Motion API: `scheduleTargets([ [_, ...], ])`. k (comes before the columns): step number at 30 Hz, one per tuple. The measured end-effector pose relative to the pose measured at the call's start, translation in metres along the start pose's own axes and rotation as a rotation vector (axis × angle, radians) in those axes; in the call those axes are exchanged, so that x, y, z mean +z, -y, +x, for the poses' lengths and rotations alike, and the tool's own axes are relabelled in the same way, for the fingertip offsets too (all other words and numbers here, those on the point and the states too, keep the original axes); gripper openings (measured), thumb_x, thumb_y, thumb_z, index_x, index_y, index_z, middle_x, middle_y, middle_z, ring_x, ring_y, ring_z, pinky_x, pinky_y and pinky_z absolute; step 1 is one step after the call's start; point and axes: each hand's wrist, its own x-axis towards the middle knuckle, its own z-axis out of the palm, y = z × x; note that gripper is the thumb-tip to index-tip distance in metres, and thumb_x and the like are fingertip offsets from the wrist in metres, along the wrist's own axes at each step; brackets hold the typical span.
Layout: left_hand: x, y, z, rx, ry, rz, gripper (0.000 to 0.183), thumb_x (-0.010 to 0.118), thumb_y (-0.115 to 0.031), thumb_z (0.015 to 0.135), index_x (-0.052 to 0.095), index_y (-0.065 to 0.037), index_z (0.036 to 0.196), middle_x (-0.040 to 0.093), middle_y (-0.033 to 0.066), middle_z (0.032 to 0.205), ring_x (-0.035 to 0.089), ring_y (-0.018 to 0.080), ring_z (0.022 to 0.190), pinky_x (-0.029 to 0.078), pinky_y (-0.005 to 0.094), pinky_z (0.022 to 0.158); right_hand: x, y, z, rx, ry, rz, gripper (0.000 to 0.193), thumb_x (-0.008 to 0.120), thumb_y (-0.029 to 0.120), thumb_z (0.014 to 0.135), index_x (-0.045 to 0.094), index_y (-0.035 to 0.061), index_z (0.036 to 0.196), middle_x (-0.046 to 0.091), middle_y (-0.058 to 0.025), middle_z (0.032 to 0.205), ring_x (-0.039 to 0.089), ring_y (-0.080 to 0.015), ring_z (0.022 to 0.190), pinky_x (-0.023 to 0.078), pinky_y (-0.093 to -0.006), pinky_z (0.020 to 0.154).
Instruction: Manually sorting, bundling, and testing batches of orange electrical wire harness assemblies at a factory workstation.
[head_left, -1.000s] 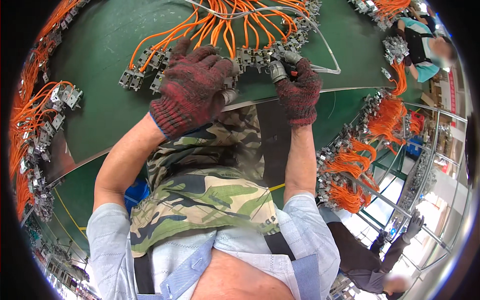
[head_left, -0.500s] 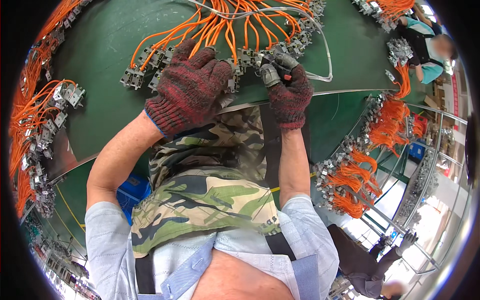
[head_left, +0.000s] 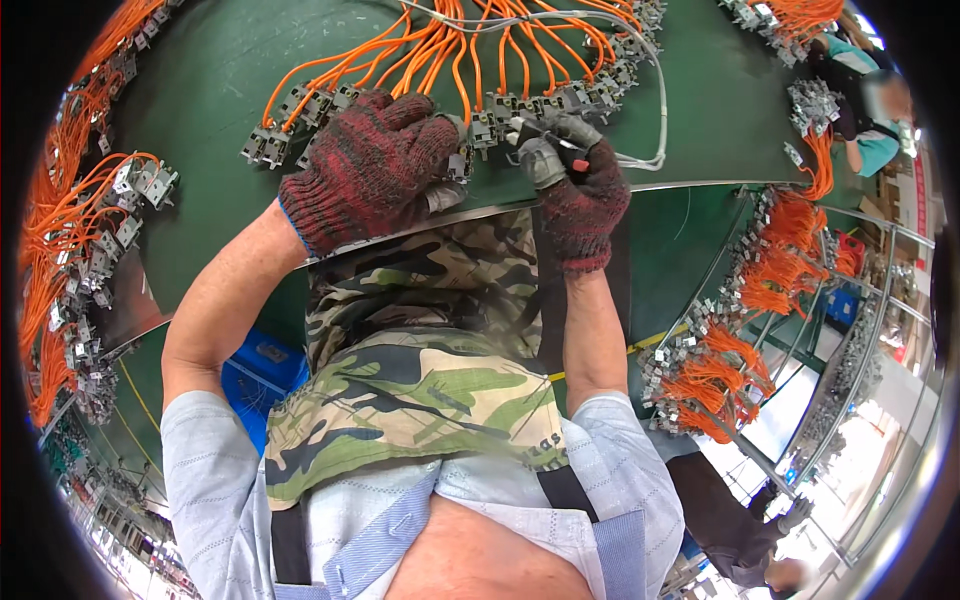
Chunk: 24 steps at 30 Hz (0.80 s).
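My left hand, in a dark red and black knit glove, is closed around a small grey metal connector near the table's front edge. The glove hides much of that connector. A slim black tool with a red end is pinched between the grey-coated thumb and fingers of my right hand. Its pale tip points left, towards the row of connectors. Orange cables fan out beyond my hands, ending in several grey connectors lying in an arc. I cannot make out the tool's exact kind.
A grey cable loops across the green table to the right. More orange cables with connectors line the left side. Bundles hang on a metal rack at right. Two other people are at the right; a blue bin stands below.
My left hand has shifted slightly left and down. The right hand has turned a little, showing more of the black tool. The whole view has shifted slightly.
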Motion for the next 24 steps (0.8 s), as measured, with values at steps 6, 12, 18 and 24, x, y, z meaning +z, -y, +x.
scheduleTargets([
  [6,0.005,0.001,0.002,0.014,-0.087,-0.039,0.053,0.085,-0.027,0.073,0.064,-0.005,0.117,0.067,0.0164,0.103,0.067,0.0376,0.097,0.053,0.0482,0.081,0.004,-0.011,-0.001,0.011,0.004,-0.119,0.032,0.081,0.008,0.089,0.07,0.0002,0.117,0.079,-0.0092,0.1,0.073,-0.0137,0.09,0.059,-0.0303,0.081],
  [12,0.008,-0.01,0.011,-0.054,-0.081,-0.057,0.046,0.082,-0.026,0.072,0.065,-0.009,0.111,0.066,0.0139,0.098,0.067,0.0354,0.089,0.053,0.0469,0.076,0.005,-0.002,0.0,0.006,0.028,-0.182,0.031,0.081,0.01,0.089,0.07,-0.0001,0.116,0.079,-0.0095,0.1,0.073,-0.0132,0.089,0.059,-0.0296,0.081],
  [18,0.017,-0.027,0.007,-0.157,0.015,0.026,0.048,0.084,-0.032,0.075,0.061,-0.007,0.11,0.065,0.0167,0.106,0.063,0.039,0.096,0.051,0.049,0.087,0.001,0.008,-0.01,0.093,-0.072,0.027,0.032,0.079,0.006,0.09,0.067,-0.0028,0.118,0.077,-0.0113,0.101,0.073,-0.0148,0.091,0.06,-0.0293,0.082],
  [24,0.021,-0.033,0.003,-0.171,-0.099,0.032,0.055,0.084,-0.033,0.076,0.061,-0.005,0.117,0.063,0.0218,0.122,0.06,0.0435,0.115,0.046,0.0541,0.103,-0.005,0.01,-0.031,0.108,-0.037,0.176,0.033,0.08,0.008,0.091,0.067,-0.002,0.12,0.076,-0.0109,0.102,0.073,-0.0147,0.091,0.06,-0.0287,0.079],
])
